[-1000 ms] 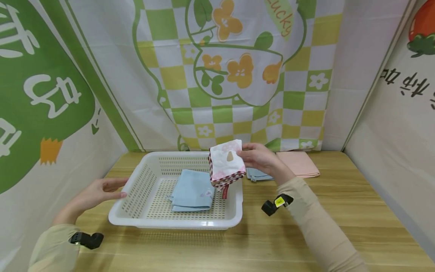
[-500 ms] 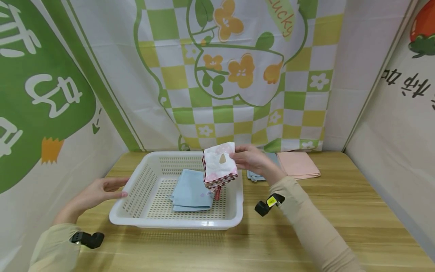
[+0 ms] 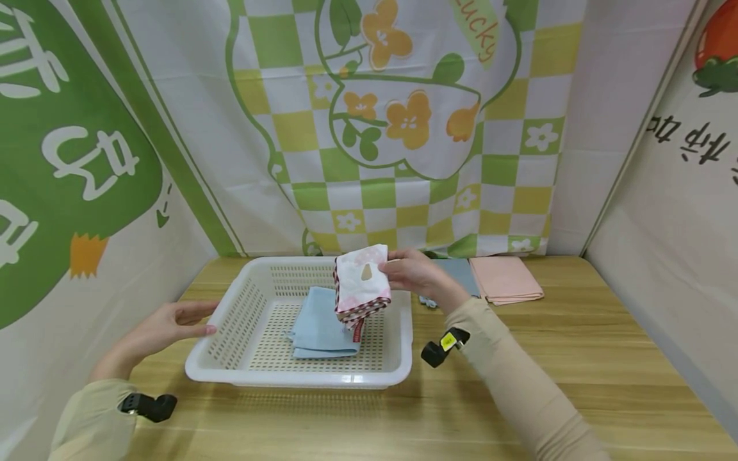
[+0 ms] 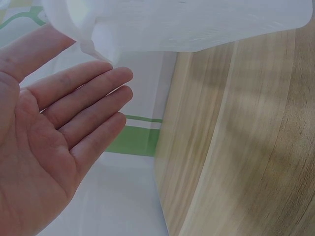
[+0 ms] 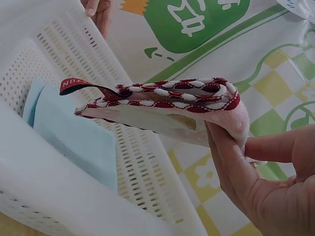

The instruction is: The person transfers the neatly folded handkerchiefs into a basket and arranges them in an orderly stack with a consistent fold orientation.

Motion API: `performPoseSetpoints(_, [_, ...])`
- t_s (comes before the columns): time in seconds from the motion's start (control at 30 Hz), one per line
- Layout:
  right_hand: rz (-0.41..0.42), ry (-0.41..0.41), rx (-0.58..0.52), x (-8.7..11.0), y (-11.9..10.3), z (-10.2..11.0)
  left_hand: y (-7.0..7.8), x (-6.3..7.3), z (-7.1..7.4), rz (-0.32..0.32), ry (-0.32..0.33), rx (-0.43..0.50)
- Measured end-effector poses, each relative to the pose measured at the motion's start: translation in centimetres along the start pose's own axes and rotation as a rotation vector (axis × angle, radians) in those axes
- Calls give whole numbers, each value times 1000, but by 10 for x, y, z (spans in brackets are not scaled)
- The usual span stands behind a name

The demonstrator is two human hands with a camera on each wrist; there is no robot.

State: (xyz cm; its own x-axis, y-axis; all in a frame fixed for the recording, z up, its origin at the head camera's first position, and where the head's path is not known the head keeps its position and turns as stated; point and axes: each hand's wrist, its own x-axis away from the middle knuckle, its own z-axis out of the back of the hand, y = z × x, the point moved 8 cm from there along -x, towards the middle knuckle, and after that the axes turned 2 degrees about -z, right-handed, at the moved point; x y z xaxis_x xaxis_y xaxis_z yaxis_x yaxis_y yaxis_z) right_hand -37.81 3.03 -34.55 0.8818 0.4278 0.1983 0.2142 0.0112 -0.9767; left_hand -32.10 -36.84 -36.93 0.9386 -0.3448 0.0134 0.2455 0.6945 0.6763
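Observation:
In the head view, my right hand (image 3: 416, 275) pinches a folded white and pink towel (image 3: 360, 282) by its right edge. Red and white trim runs round the towel, and a red label hangs from it. It is held over the right half of a white perforated plastic basket (image 3: 288, 378). Inside, a folded light blue towel (image 3: 323, 333) lies on the basket floor, partly covered from view by the held one. My left hand (image 3: 164, 330) touches the basket's left rim; the left wrist view has its fingers (image 4: 93, 101) nearly straight beside the rim.
Right of the basket, a folded blue-grey cloth (image 3: 458, 274) and a folded pink towel (image 3: 507, 280) lie side by side on the wooden table (image 3: 553, 358). Printed fabric walls (image 3: 403, 211) enclose the table at the back and both sides.
My right hand has carried the white and pink towel leftward and slightly down, farther over the basket, uncovering more of the blue-grey cloth. My left hand and the basket have stayed put.

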Motion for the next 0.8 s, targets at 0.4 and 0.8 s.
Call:
performPoseSetpoints(0.4, [-11,-11,-26,-11,6,-11,1,0,0,5,-1,3])
performPoseSetpoints(0.8, [-17,-15,-24,-18,10,-18,0,-1,0,-1,-1,-3])
